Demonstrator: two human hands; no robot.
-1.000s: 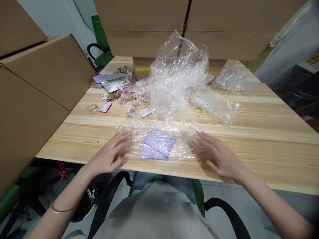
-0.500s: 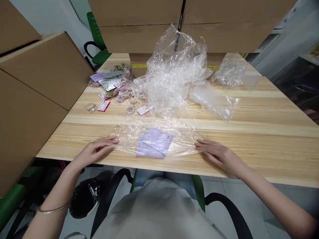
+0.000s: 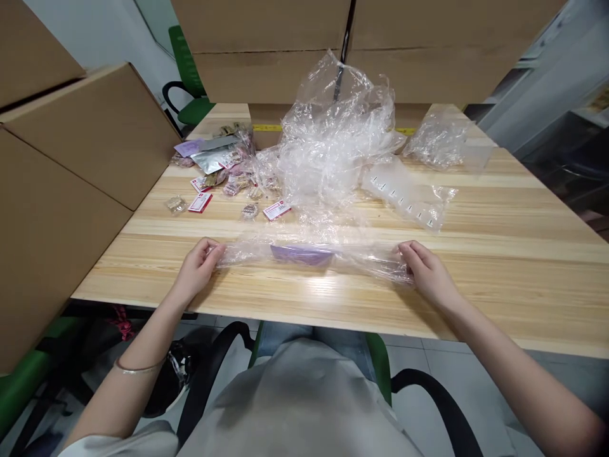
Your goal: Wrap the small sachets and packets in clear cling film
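Note:
A clear plastic bag (image 3: 361, 257) is stretched level above the near part of the table. My left hand (image 3: 198, 263) pinches its left end, and my right hand (image 3: 425, 270) grips the right end between thumb and fingers. Inside the plastic, at the middle, purple packets (image 3: 302, 254) show as a narrow folded band. Beyond the held edge, crumpled clear plastic (image 3: 328, 146) rises in a big heap at the table's centre; I cannot tell whether it is one piece with the part I hold.
Back left is a pile of small packets and silver pouches (image 3: 216, 155). Nearer lie red-edged cards (image 3: 200, 202), (image 3: 276, 210) and a round item (image 3: 248, 211). On the right are a printed plastic sleeve (image 3: 409, 197) and a loose bag (image 3: 440, 139). Cardboard boxes (image 3: 90, 139) border the left and back.
Both hands have gone from lying flat on the plastic to gripping its ends. The near edge is lifted and folded away from me, so the purple packets now show as a thin strip.

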